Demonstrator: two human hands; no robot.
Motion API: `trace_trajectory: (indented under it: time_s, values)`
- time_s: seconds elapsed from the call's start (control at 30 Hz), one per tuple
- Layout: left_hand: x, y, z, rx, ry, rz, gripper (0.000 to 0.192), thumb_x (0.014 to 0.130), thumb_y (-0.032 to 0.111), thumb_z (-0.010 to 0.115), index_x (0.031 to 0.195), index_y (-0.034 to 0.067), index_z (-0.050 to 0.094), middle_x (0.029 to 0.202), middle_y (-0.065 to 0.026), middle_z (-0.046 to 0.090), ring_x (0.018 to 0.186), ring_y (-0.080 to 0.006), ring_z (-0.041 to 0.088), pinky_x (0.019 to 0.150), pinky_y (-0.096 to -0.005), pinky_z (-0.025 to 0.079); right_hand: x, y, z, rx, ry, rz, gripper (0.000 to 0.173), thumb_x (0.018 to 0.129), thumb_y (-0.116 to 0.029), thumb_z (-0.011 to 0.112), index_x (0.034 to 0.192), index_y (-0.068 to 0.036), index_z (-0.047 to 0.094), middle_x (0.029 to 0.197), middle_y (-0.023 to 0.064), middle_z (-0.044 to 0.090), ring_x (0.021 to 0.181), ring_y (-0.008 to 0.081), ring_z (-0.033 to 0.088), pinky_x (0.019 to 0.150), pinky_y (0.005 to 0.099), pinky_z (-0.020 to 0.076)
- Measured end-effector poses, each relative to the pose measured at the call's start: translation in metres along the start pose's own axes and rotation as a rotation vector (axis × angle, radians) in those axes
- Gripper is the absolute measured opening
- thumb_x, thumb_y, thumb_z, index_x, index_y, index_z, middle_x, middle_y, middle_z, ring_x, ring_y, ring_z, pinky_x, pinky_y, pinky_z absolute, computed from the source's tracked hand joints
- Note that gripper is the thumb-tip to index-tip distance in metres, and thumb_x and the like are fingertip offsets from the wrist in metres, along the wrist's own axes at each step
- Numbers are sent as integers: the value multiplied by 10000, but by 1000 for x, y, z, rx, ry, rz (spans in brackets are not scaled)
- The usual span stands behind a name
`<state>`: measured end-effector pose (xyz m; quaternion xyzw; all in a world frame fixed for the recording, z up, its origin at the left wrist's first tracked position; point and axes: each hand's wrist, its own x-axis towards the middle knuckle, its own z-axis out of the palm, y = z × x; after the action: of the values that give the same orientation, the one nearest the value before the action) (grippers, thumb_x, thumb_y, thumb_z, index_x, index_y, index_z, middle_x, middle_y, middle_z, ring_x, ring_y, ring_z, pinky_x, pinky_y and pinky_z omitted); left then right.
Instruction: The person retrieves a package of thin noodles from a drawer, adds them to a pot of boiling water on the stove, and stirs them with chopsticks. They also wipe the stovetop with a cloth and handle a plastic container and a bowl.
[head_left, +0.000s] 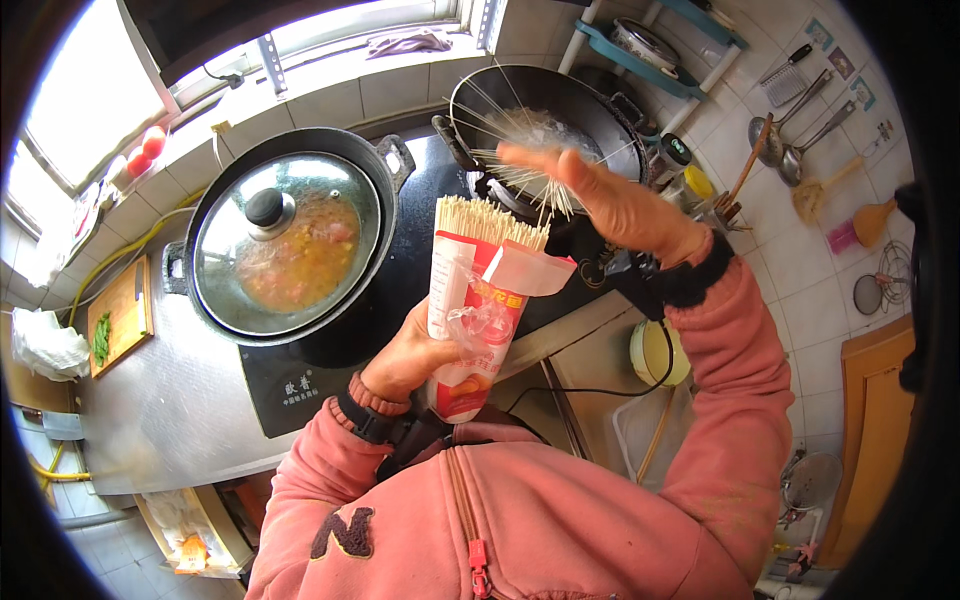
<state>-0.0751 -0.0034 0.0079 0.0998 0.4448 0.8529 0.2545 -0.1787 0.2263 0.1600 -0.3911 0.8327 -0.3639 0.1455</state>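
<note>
My left hand (409, 352) grips a red and white packet of dried noodles (484, 322), tilted with its top torn open and many stick ends showing. Over the near rim of an uncovered black wok (469, 94), my right hand (622, 202) is spread with its fingers extended. Loose dried noodles (514, 124) fan out across this wok beside and behind that hand, some poking past the rim. Pale, steaming liquid lies in the wok. Part of the noodle bunch is hidden by my right hand.
A second wok (199, 300) at left holds reddish-yellow food under a glass lid (300, 172). Both woks stand on a black cooktop (300, 390). Farther left is a wooden cutting board (127, 315) with greens and a knife. Jars (675, 152) stand right of the uncovered wok; utensils (784, 142) hang on the wall.
</note>
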Motion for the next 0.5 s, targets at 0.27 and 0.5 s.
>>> trace_trajectory:
  time_s: [0.27,0.5]
  values:
    - [-9,-2,4,-43,1,1,593,729,-32,673,1288,20,482,1168,-60,608,1042,-154,592,930,-315,470,-16,-12,24,-137,3,-129,774,982,-581,151,1427,27,326,1476,186,337,1392,300,271,1143,375,167]
    - [-27,-14,3,-108,16,4,691,728,13,717,1348,20,414,1222,-67,571,1089,-152,560,944,-315,456,-7,-12,49,9,-72,-267,704,1002,-519,267,1403,55,337,1461,226,337,1372,345,295,1137,403,177]
